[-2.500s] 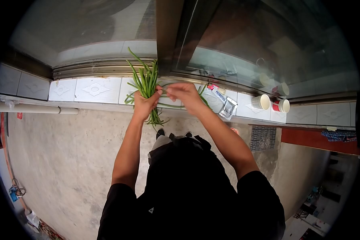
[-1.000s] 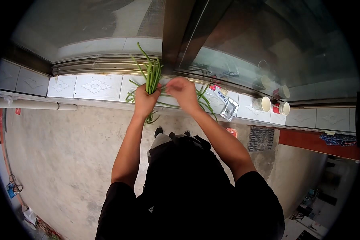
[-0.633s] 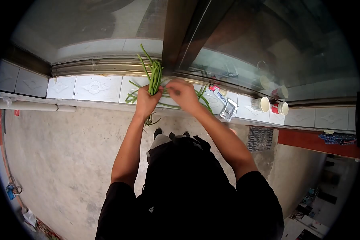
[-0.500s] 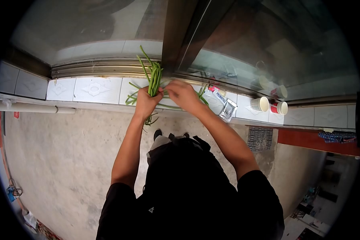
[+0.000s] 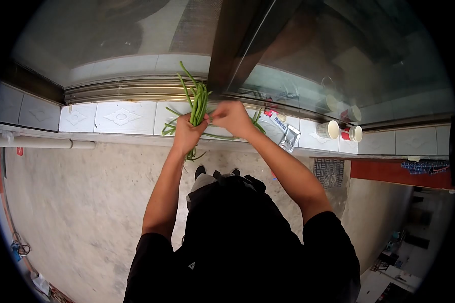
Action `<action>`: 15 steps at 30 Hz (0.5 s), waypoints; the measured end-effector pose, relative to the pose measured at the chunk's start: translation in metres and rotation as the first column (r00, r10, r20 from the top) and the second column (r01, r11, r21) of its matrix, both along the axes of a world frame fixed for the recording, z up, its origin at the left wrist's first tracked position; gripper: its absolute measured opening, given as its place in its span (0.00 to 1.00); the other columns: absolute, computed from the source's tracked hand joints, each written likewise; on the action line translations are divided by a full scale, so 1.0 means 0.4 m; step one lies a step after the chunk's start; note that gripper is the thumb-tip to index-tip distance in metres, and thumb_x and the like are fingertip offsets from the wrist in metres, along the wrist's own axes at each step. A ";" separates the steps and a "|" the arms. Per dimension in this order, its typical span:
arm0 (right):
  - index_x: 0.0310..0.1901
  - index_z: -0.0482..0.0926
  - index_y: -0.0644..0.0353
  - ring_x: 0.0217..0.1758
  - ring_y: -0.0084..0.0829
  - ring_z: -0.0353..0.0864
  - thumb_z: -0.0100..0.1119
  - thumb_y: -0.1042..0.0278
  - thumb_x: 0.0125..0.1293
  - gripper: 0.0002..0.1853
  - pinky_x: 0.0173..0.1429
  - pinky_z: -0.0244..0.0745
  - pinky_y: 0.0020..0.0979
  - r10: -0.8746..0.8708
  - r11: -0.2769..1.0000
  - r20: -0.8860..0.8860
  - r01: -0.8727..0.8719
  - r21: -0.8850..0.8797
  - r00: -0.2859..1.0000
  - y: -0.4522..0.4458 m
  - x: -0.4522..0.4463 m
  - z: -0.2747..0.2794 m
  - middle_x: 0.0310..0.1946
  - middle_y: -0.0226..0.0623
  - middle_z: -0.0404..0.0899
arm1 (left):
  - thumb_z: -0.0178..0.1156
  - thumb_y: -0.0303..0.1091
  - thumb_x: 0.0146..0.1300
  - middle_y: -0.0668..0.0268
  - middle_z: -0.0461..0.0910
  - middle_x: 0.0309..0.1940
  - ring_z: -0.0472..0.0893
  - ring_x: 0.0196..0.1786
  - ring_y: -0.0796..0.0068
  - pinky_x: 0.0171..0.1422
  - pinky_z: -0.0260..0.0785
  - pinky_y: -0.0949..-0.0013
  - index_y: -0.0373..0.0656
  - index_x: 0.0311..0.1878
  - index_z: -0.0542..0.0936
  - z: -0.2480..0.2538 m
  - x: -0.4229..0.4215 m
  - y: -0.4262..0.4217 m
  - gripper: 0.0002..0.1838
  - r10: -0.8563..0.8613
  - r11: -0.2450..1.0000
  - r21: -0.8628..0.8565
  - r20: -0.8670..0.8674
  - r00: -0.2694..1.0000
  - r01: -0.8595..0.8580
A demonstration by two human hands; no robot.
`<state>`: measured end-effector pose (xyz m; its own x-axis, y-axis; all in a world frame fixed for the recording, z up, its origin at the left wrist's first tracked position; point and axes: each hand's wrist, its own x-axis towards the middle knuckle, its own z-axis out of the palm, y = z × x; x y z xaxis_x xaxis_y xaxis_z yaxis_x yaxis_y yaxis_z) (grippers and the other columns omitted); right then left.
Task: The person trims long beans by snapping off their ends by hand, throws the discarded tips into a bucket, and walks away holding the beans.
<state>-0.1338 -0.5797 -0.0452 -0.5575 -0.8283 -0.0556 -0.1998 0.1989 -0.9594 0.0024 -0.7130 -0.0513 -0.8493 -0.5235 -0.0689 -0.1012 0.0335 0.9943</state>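
Observation:
A bundle of long green beans [image 5: 199, 103] stands upright out of my left hand [image 5: 187, 134], whose fingers are wrapped round its middle. The lower ends of the beans poke out beneath that hand. My right hand [image 5: 231, 119] is just right of the bundle, with thumb and fingers pinched together close to my left thumb. What the pinch holds, if anything, is too small to make out. Loose beans [image 5: 169, 126] lie on the white tiled ledge [image 5: 124, 117] left of the bundle, and more beans [image 5: 258, 122] lie behind my right wrist.
Right of my hands, a Probiotics packet [image 5: 277, 120] and a silver wrapper [image 5: 289, 138] lie on the ledge. Two paper cups [image 5: 328, 130] rest farther right. Sliding glass [image 5: 308, 65] rises behind the ledge, and a white pipe [image 5: 43, 137] runs below its left part.
My right hand was blurred by motion and is now steadier, pinched beside the bundle. My left hand still grips the beans; the whole view has shifted slightly.

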 end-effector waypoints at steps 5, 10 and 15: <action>0.34 0.79 0.68 0.25 0.23 0.77 0.63 0.80 0.58 0.03 0.31 0.72 0.25 -0.185 0.974 0.622 0.225 0.014 0.761 -0.003 0.005 -0.002 0.27 0.36 0.81 | 0.68 0.24 0.61 0.74 0.78 0.26 0.72 0.30 0.86 0.34 0.65 0.77 0.35 0.38 0.85 0.004 0.000 -0.004 0.04 -0.006 1.000 0.022 -0.005 1.000 0.006; 0.39 0.81 0.65 0.32 0.22 0.80 0.63 0.81 0.58 0.07 0.38 0.75 0.22 -0.194 0.876 0.787 0.464 -0.130 0.586 0.047 0.027 0.018 0.30 0.33 0.81 | 0.68 0.24 0.61 0.75 0.78 0.26 0.71 0.28 0.87 0.32 0.63 0.77 0.35 0.38 0.85 0.009 -0.002 -0.003 0.04 0.006 1.000 0.009 0.041 0.999 -0.006; 0.40 0.81 0.65 0.34 0.22 0.82 0.62 0.81 0.60 0.07 0.39 0.76 0.22 -0.267 0.919 0.501 0.374 -0.125 0.823 0.123 0.080 -0.005 0.31 0.31 0.82 | 0.68 0.24 0.61 0.74 0.79 0.25 0.71 0.27 0.87 0.32 0.64 0.76 0.35 0.39 0.85 0.001 -0.001 0.010 0.05 0.052 0.999 0.009 -0.001 0.999 -0.052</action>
<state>-0.1018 -0.5306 -0.0471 -0.7449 -0.6286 -0.2235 0.3194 -0.0418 -0.9467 0.0020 -0.7089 -0.0510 -0.8211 -0.5661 -0.0732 -0.1019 0.0191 0.9946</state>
